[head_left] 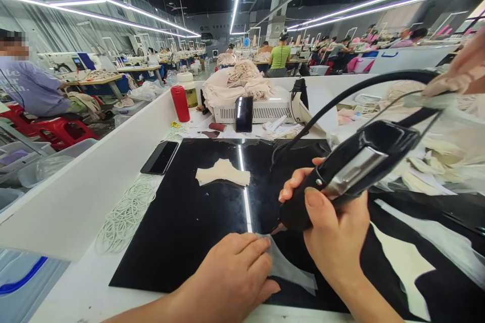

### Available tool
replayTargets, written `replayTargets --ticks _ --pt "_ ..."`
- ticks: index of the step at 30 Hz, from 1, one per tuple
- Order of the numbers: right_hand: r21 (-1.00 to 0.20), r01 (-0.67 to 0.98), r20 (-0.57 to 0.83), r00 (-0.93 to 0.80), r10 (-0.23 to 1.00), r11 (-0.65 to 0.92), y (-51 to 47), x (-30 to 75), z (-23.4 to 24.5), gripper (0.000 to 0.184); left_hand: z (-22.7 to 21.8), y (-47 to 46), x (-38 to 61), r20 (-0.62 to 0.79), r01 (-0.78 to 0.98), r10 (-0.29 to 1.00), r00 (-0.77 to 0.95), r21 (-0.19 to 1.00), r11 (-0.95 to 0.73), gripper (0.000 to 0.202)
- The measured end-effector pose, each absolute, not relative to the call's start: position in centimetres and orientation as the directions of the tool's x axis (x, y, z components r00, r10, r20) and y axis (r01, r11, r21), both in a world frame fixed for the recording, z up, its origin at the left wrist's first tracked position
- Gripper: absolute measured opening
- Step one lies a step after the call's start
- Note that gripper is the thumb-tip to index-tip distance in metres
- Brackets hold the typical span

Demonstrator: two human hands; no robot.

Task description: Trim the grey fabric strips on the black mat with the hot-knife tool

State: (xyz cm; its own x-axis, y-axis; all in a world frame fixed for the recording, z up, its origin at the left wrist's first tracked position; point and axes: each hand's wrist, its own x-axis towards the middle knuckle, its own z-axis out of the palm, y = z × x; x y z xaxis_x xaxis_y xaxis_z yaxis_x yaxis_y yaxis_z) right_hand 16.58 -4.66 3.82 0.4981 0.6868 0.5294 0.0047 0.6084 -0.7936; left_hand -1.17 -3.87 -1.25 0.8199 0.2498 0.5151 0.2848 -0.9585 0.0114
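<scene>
My right hand [333, 232] is closed round a black corded hand tool [352, 171], its tip pointing down at a thin translucent fabric piece [290, 270] on the glossy black work mat [189, 222]. My left hand [231, 275] lies flat with fingers stretched, pressing the left edge of that piece. A cream fabric piece [223, 173] lies farther back on the mat. The tool's black cable [352, 93] arcs up to the right.
A phone [160, 157] and a heap of white elastic loops [127, 214] lie left of the mat. A red bottle [180, 103], a white basket piled with fabric [257, 108] and a second phone [243, 113] stand behind. Cream pieces in plastic [435, 161] sit right. Other workers sit around.
</scene>
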Motion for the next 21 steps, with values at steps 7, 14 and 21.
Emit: replayTargets --ticks 7,14,21 --pt "-0.794 0.008 0.521 0.523 0.674 0.608 -4.81 16.51 4.3 0.038 -1.29 -3.87 -1.39 0.504 0.286 0.254 0.826 0.014 -0.958 0.034" --pt "-0.802 -0.044 0.495 0.511 0.703 0.596 -5.05 16.4 4.14 0.039 -1.01 -4.0 -1.28 0.494 0.292 0.267 0.828 0.028 -0.956 0.034" --pt "-0.797 -0.029 0.495 0.542 0.679 0.604 -5.12 16.62 4.48 0.039 -1.22 -4.11 -1.33 0.476 0.28 0.258 0.841 0.025 -0.96 0.032"
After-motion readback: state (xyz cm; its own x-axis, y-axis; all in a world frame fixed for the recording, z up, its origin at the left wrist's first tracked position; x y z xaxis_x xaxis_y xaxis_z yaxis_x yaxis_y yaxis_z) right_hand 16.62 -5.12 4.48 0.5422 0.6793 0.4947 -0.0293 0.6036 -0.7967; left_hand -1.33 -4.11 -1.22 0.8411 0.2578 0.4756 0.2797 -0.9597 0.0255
